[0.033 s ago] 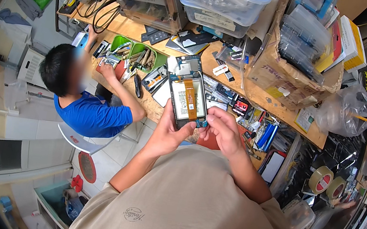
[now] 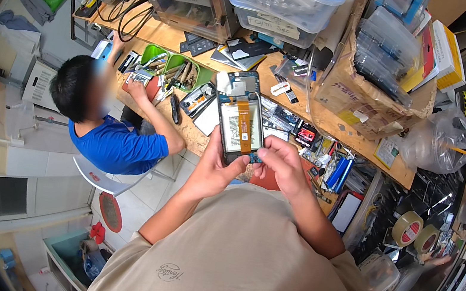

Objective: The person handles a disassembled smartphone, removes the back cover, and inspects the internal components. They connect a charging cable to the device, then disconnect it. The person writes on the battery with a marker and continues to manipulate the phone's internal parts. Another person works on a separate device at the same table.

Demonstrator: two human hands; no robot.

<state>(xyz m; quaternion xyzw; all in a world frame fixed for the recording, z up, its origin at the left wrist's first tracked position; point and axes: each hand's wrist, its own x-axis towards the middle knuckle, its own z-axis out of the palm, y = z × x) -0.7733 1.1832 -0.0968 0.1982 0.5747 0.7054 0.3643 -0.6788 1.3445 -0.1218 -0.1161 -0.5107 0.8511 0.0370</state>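
Observation:
An opened smartphone (image 2: pixel 225 121) is upright in front of me, its back cover off. A white battery (image 2: pixel 230 130), an orange-brown flex cable (image 2: pixel 244 124) running down over it, and circuit boards at the top and bottom ends are exposed. My left hand (image 2: pixel 214 170) is closed around the phone's left side and lower end, its thumb near the bottom board. At the lower right corner, my right hand (image 2: pixel 285 166) has its thumb and fingers pinched against the phone's edge. Whether a small part sits between those fingertips is hidden.
A wooden bench (image 2: pixel 332 124) holds green trays (image 2: pixel 198 78) of tools, loose phone parts and blue screwdrivers (image 2: pixel 338 174). Clear plastic boxes (image 2: pixel 285 0) and a cardboard box (image 2: pixel 360 101) stand behind. At left, a person in blue (image 2: pixel 118 146) sits working at the bench.
The phone's upper end has tilted slightly to the right. My right fingertips have shifted slightly at its lower corner, while my left hand keeps its hold.

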